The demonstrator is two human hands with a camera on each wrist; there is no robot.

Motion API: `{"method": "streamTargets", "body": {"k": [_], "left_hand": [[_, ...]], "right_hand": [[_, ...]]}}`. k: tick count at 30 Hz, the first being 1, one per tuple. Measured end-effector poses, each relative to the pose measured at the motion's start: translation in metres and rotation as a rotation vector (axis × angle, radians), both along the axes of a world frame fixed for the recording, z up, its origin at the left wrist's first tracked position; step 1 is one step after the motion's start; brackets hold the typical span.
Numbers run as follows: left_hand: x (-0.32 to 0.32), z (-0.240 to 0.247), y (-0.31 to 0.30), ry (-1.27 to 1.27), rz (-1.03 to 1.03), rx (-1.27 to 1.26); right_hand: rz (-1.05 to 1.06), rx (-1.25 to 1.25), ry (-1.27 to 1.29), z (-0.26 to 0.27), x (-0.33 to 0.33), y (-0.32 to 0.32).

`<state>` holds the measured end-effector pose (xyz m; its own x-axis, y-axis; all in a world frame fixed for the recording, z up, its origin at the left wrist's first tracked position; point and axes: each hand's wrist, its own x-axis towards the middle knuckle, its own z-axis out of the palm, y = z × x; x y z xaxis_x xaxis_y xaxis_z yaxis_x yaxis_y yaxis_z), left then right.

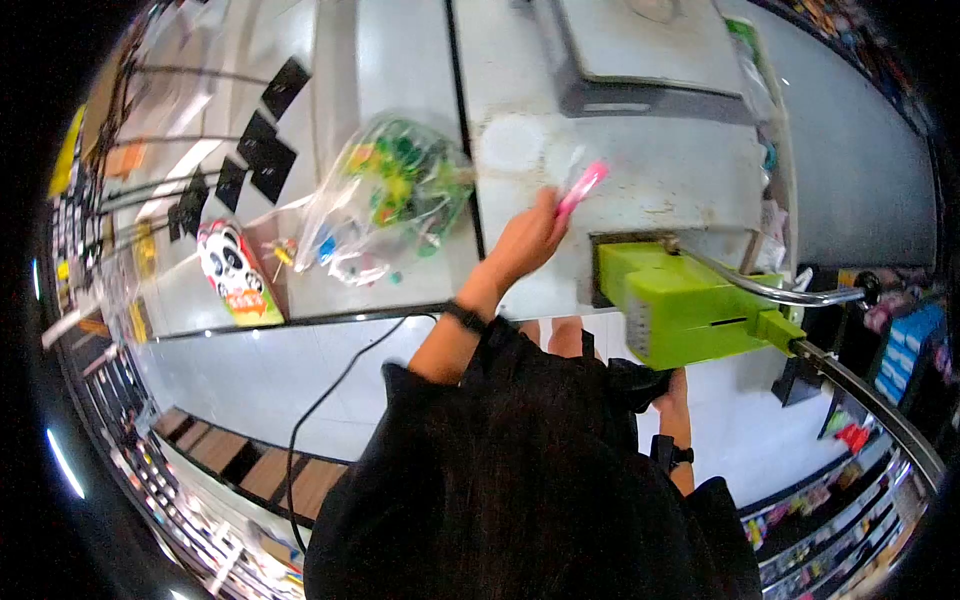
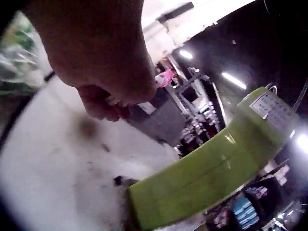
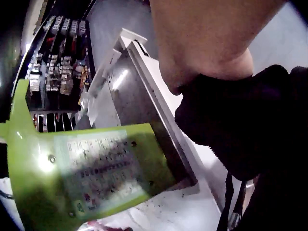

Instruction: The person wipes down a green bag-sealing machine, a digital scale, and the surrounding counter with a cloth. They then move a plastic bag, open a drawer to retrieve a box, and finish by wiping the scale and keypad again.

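Note:
My left hand (image 1: 530,236) reaches over the white table and pinches a slim pink packaged item (image 1: 582,190), its bright end pointing away from me. In the left wrist view the back of that hand (image 2: 103,57) hides most of the package, and only a pink end (image 2: 164,78) shows past it. My right hand (image 1: 674,394) is low by my body, below the lime-green machine (image 1: 690,300). Black cloth (image 3: 231,115) covers the fingers of the right hand (image 3: 207,53), so what they hold I cannot tell.
Left of the table seam lies a clear bag of green and yellow pieces (image 1: 400,185), with a panda-printed package (image 1: 238,275) beyond it. A grey-edged raised platform (image 1: 655,98) stands at the back. A chrome bar (image 1: 790,292) juts from the machine. A black cable (image 1: 335,390) hangs below.

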<state>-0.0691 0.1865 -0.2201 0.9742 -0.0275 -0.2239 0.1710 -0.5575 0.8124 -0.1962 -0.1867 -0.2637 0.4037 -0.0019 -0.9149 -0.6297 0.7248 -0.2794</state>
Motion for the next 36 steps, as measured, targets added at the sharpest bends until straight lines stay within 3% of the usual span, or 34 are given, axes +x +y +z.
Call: {"method": "streamTargets", "body": {"k": [2,4,5,8,11,12,13,14,15,16,17,18,20,21,22,23,25,29,31,32,33,36], "left_hand": [[-0.077,0.009,0.039,0.199,0.081,0.049],[-0.136,0.014,0.069,0.346,0.114,0.146],[-0.162,0.01,0.082,0.388,0.129,0.19],[-0.211,-0.027,0.123,0.469,0.246,0.296],[-0.217,-0.07,0.143,0.431,0.311,0.364],[-0.224,-0.108,0.154,0.269,0.221,0.526],[-0.209,-0.127,0.161,0.183,-0.051,0.785],[-0.197,-0.136,0.157,-0.008,0.111,0.731],[-0.19,-0.164,0.162,-0.029,0.05,0.853],[-0.167,-0.141,0.159,0.194,0.01,0.758],[-0.166,-0.151,0.157,-0.004,0.069,0.892],[-0.156,-0.122,0.147,0.075,0.184,0.794],[-0.169,-0.192,0.168,-0.047,0.075,1.004],[-0.164,-0.195,0.167,0.06,0.086,0.983],[-0.16,-0.149,0.153,0.068,0.241,0.891],[-0.159,-0.15,0.149,0.066,0.309,0.914],[-0.167,-0.155,0.14,-0.202,0.431,1.017],[-0.171,-0.121,0.104,-0.188,0.617,0.928],[-0.171,-0.119,0.087,-0.176,0.864,0.647],[-0.165,-0.11,0.067,-0.289,1.005,0.488],[-0.161,-0.1,0.049,-0.308,1.038,0.527],[-0.139,-0.028,-0.036,-0.56,1.156,0.273]], "right_hand": [[0.012,-0.055,-0.007,-0.019,-0.018,-0.003],[0.194,-0.034,-0.008,-0.032,-0.015,-0.005],[0.156,-0.09,0.067,-0.034,-0.015,0.001],[0.183,-0.18,0.085,-0.003,-0.008,0.046],[0.144,-0.184,0.025,-0.001,-0.016,0.053],[0.155,-0.153,0.014,-0.007,-0.024,0.049],[0.185,-0.196,-0.01,-0.005,-0.026,0.048],[0.124,-0.35,-0.037,0.005,-0.031,0.059],[0.047,-0.306,0.056,0.015,-0.032,0.062],[0.046,-0.288,0.016,0.023,-0.038,0.058],[0.054,-0.26,-0.02,0.028,-0.043,0.057],[0.015,-0.341,-0.03,0.05,-0.042,0.067],[-0.059,-0.421,-0.05,0.071,-0.046,0.066],[-0.106,-0.414,-0.064,0.069,-0.05,0.056],[-0.148,-0.403,-0.087,0.07,-0.057,0.054],[-0.169,-0.394,-0.107,0.069,-0.059,0.045],[-0.243,-0.364,-0.021,0.07,-0.065,0.019],[-0.33,-0.219,-0.169,0.044,-0.066,-0.04],[-0.397,-0.183,-0.147,0.037,-0.057,-0.069],[-0.391,-0.141,-0.199,0.028,-0.053,-0.091],[-0.376,-0.093,-0.247,0.017,-0.047,-0.113],[-0.267,-0.163,-0.208,0.016,-0.015,-0.17]]}}
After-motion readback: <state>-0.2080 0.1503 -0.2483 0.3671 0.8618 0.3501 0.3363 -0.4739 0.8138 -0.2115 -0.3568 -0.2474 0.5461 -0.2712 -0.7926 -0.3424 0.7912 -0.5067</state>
